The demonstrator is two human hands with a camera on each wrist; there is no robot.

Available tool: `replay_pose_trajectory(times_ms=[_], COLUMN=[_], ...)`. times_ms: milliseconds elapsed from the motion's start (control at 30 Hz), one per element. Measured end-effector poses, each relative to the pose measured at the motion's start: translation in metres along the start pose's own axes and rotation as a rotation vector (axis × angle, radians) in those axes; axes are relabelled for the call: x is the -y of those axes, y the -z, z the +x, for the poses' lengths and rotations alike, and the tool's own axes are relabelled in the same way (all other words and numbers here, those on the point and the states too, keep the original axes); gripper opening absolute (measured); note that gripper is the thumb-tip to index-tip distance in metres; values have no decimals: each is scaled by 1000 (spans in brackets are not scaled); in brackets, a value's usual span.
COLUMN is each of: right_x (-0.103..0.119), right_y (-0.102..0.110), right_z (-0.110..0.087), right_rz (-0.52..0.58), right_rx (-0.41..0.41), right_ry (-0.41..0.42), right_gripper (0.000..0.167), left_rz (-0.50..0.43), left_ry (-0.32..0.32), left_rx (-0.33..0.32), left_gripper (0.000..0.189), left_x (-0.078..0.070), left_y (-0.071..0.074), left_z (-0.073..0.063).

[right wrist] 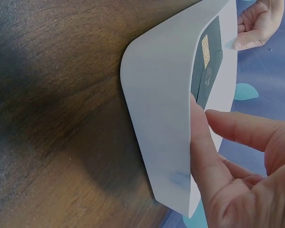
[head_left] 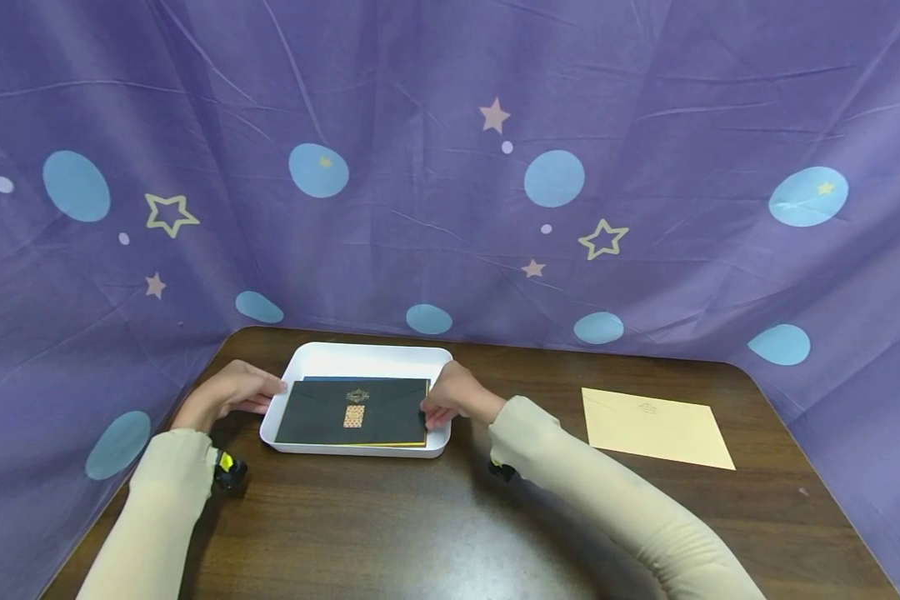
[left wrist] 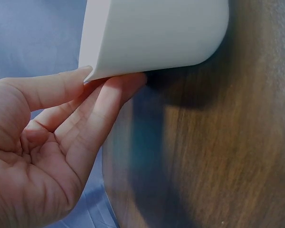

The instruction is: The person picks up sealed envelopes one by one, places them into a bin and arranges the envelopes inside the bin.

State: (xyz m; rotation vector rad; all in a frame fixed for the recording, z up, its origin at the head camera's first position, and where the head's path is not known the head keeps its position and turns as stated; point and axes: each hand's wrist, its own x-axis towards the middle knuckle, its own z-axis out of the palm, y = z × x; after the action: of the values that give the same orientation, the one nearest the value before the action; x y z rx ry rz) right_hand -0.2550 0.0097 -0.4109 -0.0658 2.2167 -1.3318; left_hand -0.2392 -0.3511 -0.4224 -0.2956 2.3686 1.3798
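A white tray (head_left: 378,360) stands at the back left of the wooden table. My left hand (head_left: 243,387) pinches its left rim, thumb on the lip and fingers under it, as the left wrist view shows. Inside the tray, a black envelope (head_left: 311,417) with gold print and a patterned gold label lies on top. Yellow and blue edges show beneath it. My right hand (head_left: 453,396) reaches over the right rim, thumb and index finger at the envelope's right edge. In the right wrist view, the black envelope (right wrist: 209,76) runs to the thumb and index fingertips.
To the right, a pale yellow envelope (head_left: 656,429) lies flat on the table (head_left: 390,525). Behind the table hangs a purple cloth (head_left: 420,208) with stars and blue blobs, close to the back edge.
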Motion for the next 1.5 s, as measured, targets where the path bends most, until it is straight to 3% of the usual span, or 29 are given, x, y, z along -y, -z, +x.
replay_pose_trajectory(times_ms=[267, 467, 667, 833, 1033, 1500], right_x=[-3, -12, -16, -17, -22, -60], right_y=[3, 13, 32, 62, 106, 201], right_z=[-1, -1, -4, -17, -29, -48], right_rz=[31, 86, 165, 164, 121, -22], right_rx=[13, 112, 166, 159, 94, -53], right_ry=[11, 88, 60, 38, 25, -83], right_gripper=[8, 14, 18, 26, 31, 32], left_rz=[8, 17, 29, 38, 43, 35], left_ry=[4, 19, 25, 20, 20, 26], left_rx=[1, -6, -4, 1, 3, -3], left_gripper=[43, 44, 44, 44, 46, 47], left_x=[-2, -2, -1, -1, -1, 0], left_y=[-2, -2, -3, -3, -1, 2], left_z=[0, 1, 1, 0, 1, 4])
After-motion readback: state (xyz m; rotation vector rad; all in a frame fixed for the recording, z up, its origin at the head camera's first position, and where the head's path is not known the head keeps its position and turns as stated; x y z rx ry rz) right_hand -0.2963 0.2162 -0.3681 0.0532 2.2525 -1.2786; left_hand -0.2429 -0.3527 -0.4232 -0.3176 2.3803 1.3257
